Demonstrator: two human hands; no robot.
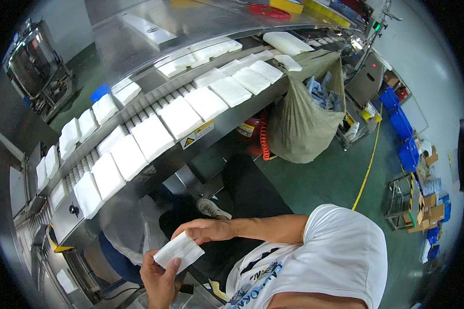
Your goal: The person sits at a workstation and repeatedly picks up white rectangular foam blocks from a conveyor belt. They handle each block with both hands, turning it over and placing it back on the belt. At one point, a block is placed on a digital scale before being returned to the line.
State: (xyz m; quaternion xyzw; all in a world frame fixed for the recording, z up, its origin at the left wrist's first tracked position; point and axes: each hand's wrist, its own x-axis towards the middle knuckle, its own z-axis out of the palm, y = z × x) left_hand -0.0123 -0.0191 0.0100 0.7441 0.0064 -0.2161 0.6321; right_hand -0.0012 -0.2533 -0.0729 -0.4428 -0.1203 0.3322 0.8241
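Note:
A small stack of folded white sheets is held in front of my lap between both hands. My left hand grips its lower left end, thumb on top and fingers behind. The fingers of my right hand hold its upper edge, partly hiding that corner. Beyond them, a row of larger folded white stacks lies along the near steel ledge of a roller conveyor. More white stacks line the far side of the rollers.
A green woven sack holding crumpled blue plastic film hangs at the conveyor's right part. An orange coiled air hose hangs beside it. Clear plastic sheeting lies left of my legs. Blue crates and a metal cart stand along the right.

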